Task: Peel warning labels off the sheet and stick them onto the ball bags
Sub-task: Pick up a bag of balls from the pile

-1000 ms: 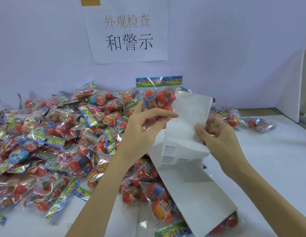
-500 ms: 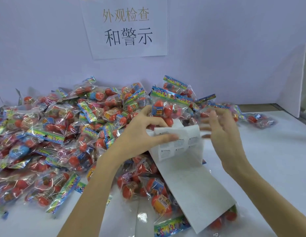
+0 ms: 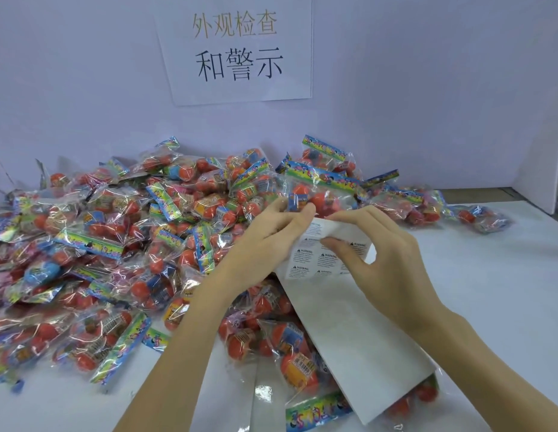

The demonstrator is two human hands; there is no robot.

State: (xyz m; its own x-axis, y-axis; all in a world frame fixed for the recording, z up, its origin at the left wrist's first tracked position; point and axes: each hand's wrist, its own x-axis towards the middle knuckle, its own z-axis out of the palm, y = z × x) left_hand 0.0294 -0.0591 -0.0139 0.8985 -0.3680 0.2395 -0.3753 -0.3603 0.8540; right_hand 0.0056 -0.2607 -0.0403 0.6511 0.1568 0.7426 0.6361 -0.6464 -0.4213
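A warning label (image 3: 329, 241) was being pinched by the right hand (image 3: 387, 263); the label sheet (image 3: 349, 322) was clamped by the left hand (image 3: 268, 241) at nine o'clock. A clean peel seemed needed next.

Both hands – left hand (image 3: 265, 241), right hand (image 3: 393, 263) – pinch with curled fingers.

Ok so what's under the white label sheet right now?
Ball bags poke out along the label sheet's left and bottom edges, orange balls showing. How many more lie beneath is hidden by the sheet.
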